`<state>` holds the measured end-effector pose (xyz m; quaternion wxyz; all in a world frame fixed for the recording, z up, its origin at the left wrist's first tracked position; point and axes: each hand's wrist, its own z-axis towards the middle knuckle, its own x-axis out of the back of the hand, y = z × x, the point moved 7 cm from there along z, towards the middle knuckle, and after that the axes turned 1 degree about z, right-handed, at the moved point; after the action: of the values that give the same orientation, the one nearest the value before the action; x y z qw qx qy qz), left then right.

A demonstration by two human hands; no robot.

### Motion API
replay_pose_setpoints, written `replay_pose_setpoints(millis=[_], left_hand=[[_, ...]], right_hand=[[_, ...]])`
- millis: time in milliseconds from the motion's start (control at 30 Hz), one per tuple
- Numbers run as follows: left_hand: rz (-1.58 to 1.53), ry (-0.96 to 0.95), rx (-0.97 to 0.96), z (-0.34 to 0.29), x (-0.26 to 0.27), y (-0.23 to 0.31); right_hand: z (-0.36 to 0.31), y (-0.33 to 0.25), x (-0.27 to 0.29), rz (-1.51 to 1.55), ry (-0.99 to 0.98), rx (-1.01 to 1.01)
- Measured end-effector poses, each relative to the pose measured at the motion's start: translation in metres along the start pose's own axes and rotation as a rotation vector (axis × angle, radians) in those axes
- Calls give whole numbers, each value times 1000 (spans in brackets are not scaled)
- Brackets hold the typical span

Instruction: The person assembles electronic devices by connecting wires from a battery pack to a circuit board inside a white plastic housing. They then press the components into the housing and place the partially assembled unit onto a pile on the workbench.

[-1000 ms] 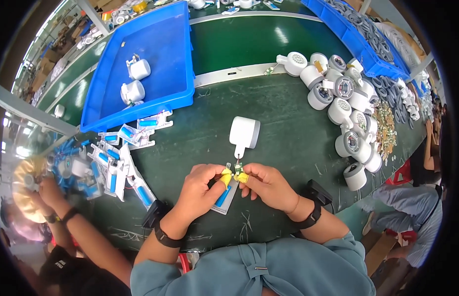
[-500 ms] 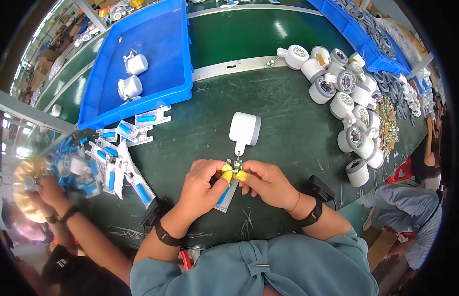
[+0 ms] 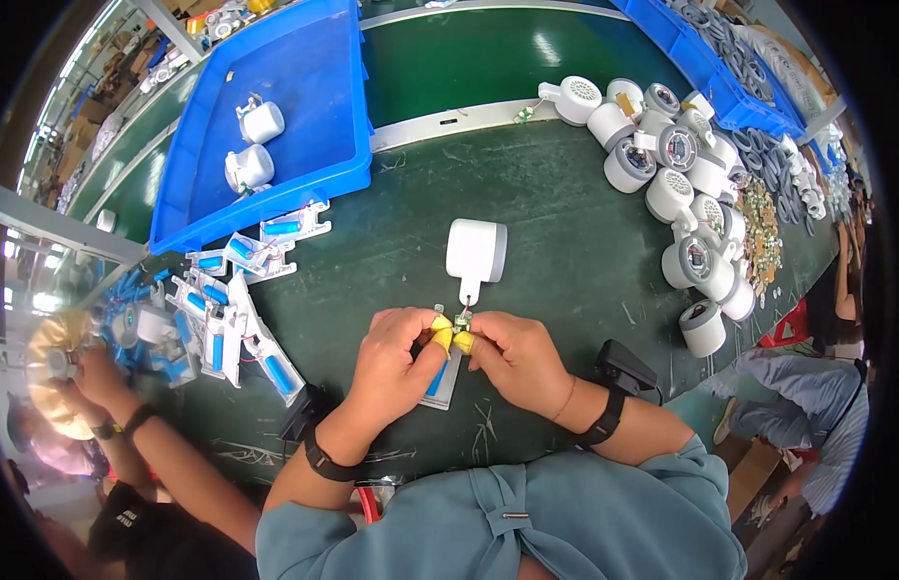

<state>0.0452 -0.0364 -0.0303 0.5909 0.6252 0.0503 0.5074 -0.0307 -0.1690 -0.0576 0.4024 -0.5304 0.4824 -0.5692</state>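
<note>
Head view shows the left hand (image 3: 391, 362) and right hand (image 3: 527, 358) close together at a small green board (image 3: 463, 319), over the near part of the table (image 3: 391, 232). Yellow caps (image 3: 442, 341) cover some of the tips, likely to guard the skin. The left thumb and finger are pressed together just beside the board; I cannot tell what is between them, since the tips hide it. The right thumb and finger pinch the board. It is tiny, so tips must suit it best. A thin wire (image 3: 468, 302) joins it to a white drum (image 3: 471, 249) on the far side. The drum's neck points near, likely so the short wire can reach. Below the hands lies a white strip (image 3: 449, 389) with a blue cell (image 3: 437, 377). On the left, more strips (image 3: 218, 350) lie in a loose heap. Far left, a blue tray (image 3: 304, 87) holds two drums (image 3: 261, 123); its walls should stop them rolling. On the right, more drums (image 3: 702, 331) crowd together, some touching.
</note>
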Motion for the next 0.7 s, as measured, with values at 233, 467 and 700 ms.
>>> replay_pose_setpoints(millis=[233,467,700], left_hand=[[-209,30,219,-10,-6,-11],[-243,-23,174,-10,-8,-9],[-136,-5,-26,-2,-7,3]], right_hand=[[-2,-11,-1,-186,180,157],[-4,-7,-2,-214,176,178],[-3,-6,2,-214,194,148]])
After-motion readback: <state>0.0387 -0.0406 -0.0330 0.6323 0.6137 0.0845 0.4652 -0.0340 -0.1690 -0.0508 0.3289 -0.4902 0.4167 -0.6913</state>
